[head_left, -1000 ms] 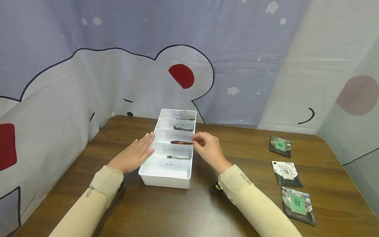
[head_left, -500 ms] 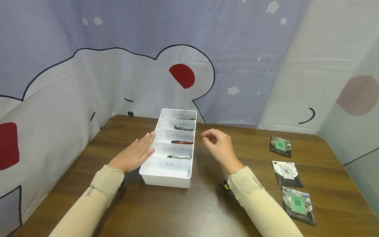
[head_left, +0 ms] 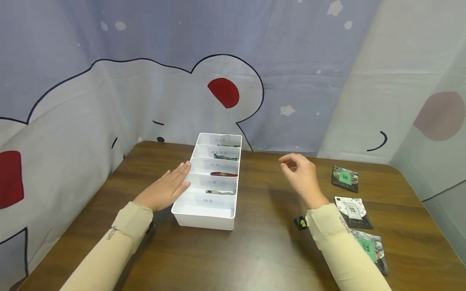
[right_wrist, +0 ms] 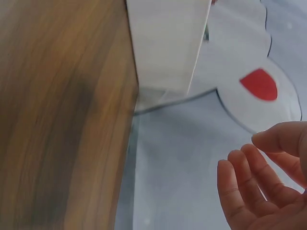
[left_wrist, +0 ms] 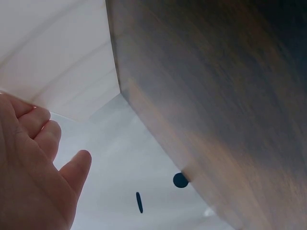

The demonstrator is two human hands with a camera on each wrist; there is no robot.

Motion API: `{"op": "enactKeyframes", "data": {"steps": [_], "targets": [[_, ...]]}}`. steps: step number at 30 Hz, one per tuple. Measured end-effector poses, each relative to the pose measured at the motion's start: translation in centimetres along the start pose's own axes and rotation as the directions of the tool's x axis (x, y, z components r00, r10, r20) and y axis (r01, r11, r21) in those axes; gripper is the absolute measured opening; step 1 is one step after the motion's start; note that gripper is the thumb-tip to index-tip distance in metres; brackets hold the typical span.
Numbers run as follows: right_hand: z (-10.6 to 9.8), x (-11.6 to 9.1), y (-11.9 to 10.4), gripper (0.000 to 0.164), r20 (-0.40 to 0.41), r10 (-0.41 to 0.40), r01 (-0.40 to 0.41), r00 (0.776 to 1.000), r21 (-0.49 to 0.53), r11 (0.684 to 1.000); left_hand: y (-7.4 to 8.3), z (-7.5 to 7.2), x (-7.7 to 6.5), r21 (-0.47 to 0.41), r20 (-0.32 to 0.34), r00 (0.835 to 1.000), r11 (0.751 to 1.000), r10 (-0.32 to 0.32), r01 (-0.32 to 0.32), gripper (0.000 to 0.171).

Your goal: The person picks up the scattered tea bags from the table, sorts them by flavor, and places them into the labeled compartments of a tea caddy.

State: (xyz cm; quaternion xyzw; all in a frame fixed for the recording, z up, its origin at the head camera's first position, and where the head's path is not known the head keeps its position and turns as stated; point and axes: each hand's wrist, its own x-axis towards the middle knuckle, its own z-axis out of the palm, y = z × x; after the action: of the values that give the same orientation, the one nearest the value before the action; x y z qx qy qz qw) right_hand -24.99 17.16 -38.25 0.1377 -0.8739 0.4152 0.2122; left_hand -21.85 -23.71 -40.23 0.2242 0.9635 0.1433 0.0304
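Note:
A long white divided box (head_left: 204, 222) with labelled compartments stands left of the table's middle. My left hand (head_left: 162, 189) lies with straight fingers along its left rim; the left wrist view shows the fingertips (left_wrist: 42, 115) right at the box's edge. In the compartments behind the front one stand flat sachets, among them a red sachet (head_left: 223, 174) and a pale sachet (head_left: 220, 192). My right hand (head_left: 301, 174) hovers over the table between the box and the sachets at the right, fingers loosely bent and holding nothing. In the right wrist view this hand (right_wrist: 264, 187) shows empty.
At the right of the wooden table (head_left: 262, 250) lie a dark sachet with a green label (head_left: 344, 178), a black and white sachet (head_left: 352, 211) and another green-labelled sachet (head_left: 375, 250), partly behind my right sleeve. A patterned curtain (head_left: 291, 81) hangs behind the table.
My right hand has moved away from the box's right rim, going right towards the loose sachets. The left hand and the box have stayed in place.

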Motion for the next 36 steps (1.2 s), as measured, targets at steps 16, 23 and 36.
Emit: {"op": "enactKeyframes", "data": {"steps": [16,23,36], "targets": [[-5.5,0.5,6.0,0.022,0.021,0.193,-0.186,0.981,-0.188,0.964,-0.2,0.1,-0.1,0.009,-0.013,1.0,1.0,0.003,-0.003,0.067],[-7.6,0.5,8.6,0.028,0.006,0.264,-0.255,0.965,-0.231,0.939,-0.4,0.4,0.0,0.006,-0.02,1.0,1.0,0.005,-0.005,0.068],[-10.1,-0.6,12.8,0.041,-0.052,0.368,-0.365,0.928,-0.316,0.876,-0.4,0.3,-0.1,-0.004,-0.024,1.0,1.0,0.012,-0.012,0.067]]}}
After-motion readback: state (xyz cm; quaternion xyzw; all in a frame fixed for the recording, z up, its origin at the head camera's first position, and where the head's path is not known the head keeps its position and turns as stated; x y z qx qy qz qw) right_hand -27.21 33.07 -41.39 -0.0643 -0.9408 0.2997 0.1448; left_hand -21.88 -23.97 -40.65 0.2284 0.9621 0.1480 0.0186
